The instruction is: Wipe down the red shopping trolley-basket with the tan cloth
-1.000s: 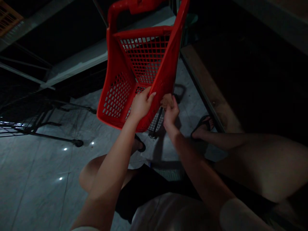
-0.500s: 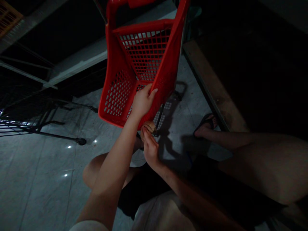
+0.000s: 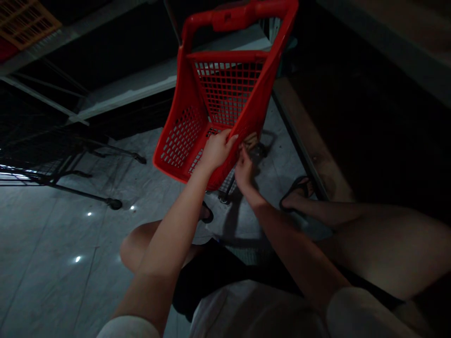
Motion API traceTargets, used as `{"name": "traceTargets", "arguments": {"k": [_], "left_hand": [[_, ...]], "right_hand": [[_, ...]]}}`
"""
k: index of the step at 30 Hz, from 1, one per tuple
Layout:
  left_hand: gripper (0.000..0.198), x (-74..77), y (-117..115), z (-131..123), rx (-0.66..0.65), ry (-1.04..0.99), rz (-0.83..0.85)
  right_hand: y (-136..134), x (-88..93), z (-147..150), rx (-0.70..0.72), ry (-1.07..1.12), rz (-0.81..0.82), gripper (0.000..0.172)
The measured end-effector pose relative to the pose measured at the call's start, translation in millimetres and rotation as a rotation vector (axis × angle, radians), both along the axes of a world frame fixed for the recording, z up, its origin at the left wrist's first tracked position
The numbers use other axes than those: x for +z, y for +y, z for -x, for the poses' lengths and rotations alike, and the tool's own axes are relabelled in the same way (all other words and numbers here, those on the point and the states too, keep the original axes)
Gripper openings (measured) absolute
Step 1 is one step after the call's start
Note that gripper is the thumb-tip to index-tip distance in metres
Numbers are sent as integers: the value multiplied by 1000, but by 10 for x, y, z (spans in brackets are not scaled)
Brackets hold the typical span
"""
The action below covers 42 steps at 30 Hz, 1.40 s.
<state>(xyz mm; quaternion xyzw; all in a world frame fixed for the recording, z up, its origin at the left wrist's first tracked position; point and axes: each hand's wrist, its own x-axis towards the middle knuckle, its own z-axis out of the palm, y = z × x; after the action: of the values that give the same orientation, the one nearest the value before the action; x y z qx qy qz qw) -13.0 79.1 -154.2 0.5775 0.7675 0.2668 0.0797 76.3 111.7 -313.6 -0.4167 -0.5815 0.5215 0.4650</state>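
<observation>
A red plastic shopping cart point(image 3: 207, 180) with latticed walls stands tilted in front of me on the floor. My left hand point(image 3: 217, 151) grips the top edge of its right side, fingers inside the basket and thumb over the rim. On the outer face of that same side is my right hand point(image 3: 244, 170), its fingers closed on a crumpled tan cloth point(image 3: 251, 141). The cloth lies against the cart's wall; dim light blurs its exact shape. The inside of the basket shows only its red lattice.
A dark wire cart point(image 3: 31, 159) with a caster point(image 3: 114, 203) stands at the left. Behind are a pale shelf point(image 3: 130, 91) and a yellow crate point(image 3: 30, 23). A wooden ledge point(image 3: 317, 157) runs along the right, beside my sandalled foot point(image 3: 298, 193).
My right hand and the cloth have moved up and away along the cart's outer right side. My left hand keeps its grip on the rim. The view has shifted slightly.
</observation>
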Motion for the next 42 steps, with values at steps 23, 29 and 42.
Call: {"name": "traceTargets", "arguments": {"k": [23,29,42], "left_hand": [[73,-223,80,250,-378,105,-134],[67,-148,59,317,-360,64,-53],[75,-166,267,256,-417,-29,-84]], "right_hand": [[-953,81,138,31,102,67,69],[-1664,28,-55,186,169,205,55],[-42,63,208,-14,91,180,67]]}}
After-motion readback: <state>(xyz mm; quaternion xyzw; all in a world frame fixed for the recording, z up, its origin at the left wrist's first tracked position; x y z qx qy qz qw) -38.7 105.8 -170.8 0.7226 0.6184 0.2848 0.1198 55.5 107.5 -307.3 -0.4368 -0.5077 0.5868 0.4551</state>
